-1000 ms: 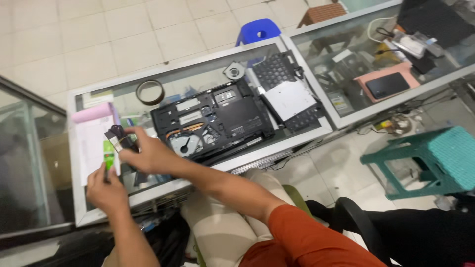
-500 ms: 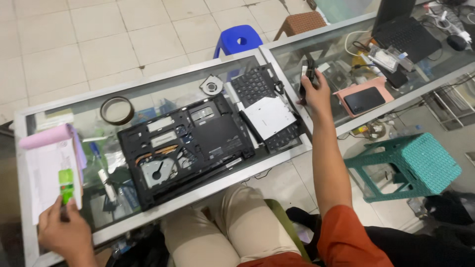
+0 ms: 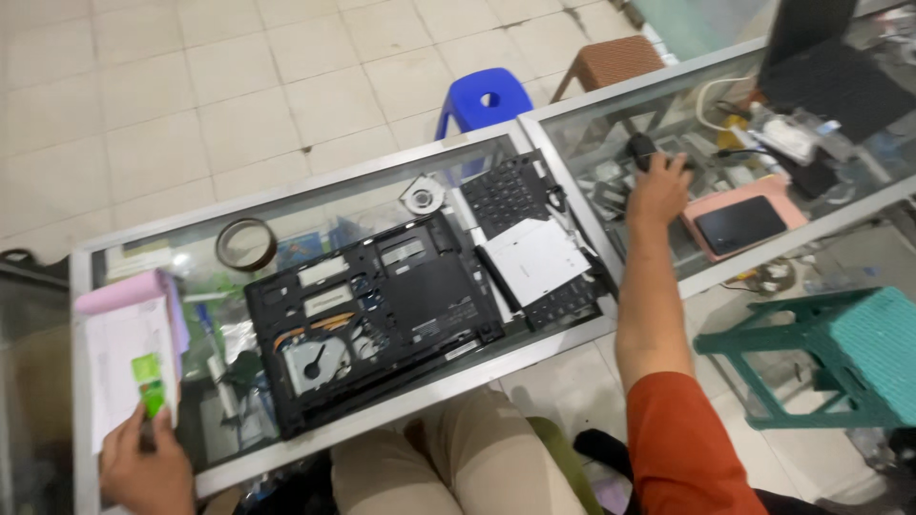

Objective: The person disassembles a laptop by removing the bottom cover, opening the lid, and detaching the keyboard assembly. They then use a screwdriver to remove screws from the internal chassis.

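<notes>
An opened black laptop base (image 3: 382,324) lies on the glass counter (image 3: 534,353) with its fan and boards exposed. My left hand (image 3: 143,467) is at the counter's near left corner and grips a small green packet (image 3: 148,386) over a white paper sheet (image 3: 114,362). My right hand (image 3: 658,186) stretches out to the neighbouring glass counter on the right, its fingers closed on a small black part (image 3: 637,146) that rests against the glass.
A detached keyboard (image 3: 510,195) with a white sheet (image 3: 534,257) on it lies right of the laptop. A tape roll (image 3: 245,244) and a small fan (image 3: 421,198) sit at the back. A pink-cased tablet (image 3: 744,224), a blue stool (image 3: 487,105) and a green stool (image 3: 840,353) are nearby.
My right hand carried the black part from the left side of the counter across to the right counter and lowered it there. My left hand stayed on the green packet.
</notes>
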